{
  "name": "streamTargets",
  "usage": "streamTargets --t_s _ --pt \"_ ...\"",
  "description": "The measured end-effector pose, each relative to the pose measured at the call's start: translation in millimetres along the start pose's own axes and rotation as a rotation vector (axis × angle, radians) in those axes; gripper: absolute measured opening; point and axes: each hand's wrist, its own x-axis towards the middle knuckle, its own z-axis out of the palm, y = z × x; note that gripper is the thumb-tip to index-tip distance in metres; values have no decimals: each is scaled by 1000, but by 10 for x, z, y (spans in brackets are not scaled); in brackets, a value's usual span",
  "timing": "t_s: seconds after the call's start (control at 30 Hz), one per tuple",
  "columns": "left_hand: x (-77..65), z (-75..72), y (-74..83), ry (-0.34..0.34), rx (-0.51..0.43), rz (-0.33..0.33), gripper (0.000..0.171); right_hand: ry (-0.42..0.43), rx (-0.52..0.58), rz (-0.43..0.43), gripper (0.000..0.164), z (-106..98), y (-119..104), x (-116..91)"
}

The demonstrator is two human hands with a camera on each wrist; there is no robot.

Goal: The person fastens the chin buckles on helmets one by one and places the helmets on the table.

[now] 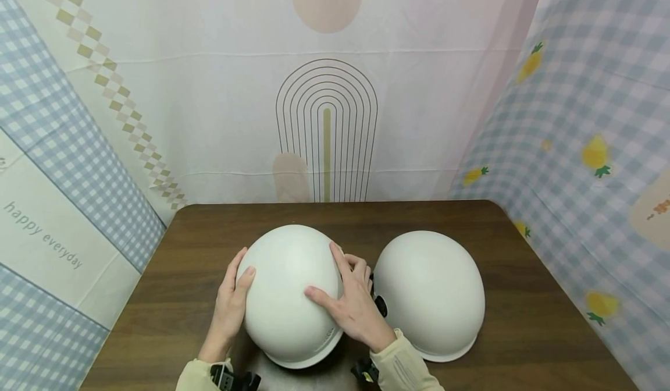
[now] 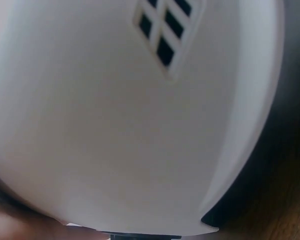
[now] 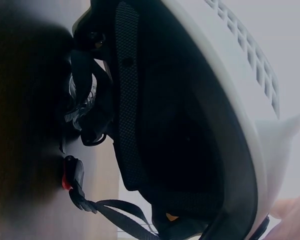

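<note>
A white helmet is held between both hands over the near middle of the table, its smooth dome facing the head camera. My left hand grips its left side, with the thumb on the shell. On the right side, my right hand holds it, thumb and index finger spread over the dome and the other fingers bent near the edge. The left wrist view shows the shell and its diamond-shaped vents. In the right wrist view appear the dark inner padding, a black strap and a black-and-red buckle.
Close to my right hand, a second white helmet rests dome up on the brown wooden table. A black part shows at its left edge. A patterned cloth hangs behind the table; checked cloth hangs on the right.
</note>
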Motion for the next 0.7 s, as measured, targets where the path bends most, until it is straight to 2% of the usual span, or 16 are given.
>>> streamTargets --t_s 0.7 --pt "-7 0 0 -7 -78 -12 54 21 15 -12 88 12 -26 0"
